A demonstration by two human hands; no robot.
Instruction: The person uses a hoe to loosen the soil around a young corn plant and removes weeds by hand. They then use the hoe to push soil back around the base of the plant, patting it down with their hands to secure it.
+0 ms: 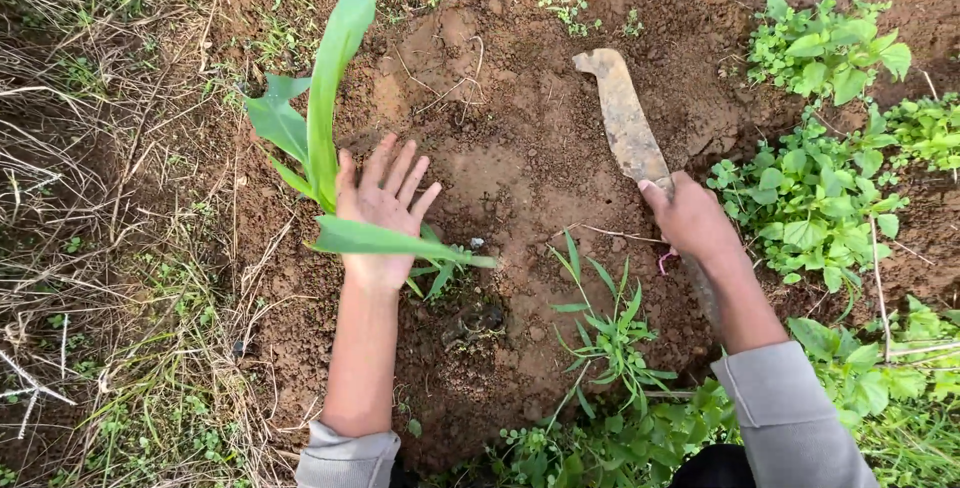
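I observe the left hand (383,210) open, fingers spread flat on the bare soil (520,148), just beside the young maize plant (325,113). The right hand (690,218) is closed around a machete (625,118), its worn blade lying on the soil, pointing away.

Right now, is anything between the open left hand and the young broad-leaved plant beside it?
Nothing visible separates them. The left hand lies flat on the bare soil right against the young plant; one long leaf crosses over its wrist. The right hand grips a worn blade well off to the other side.
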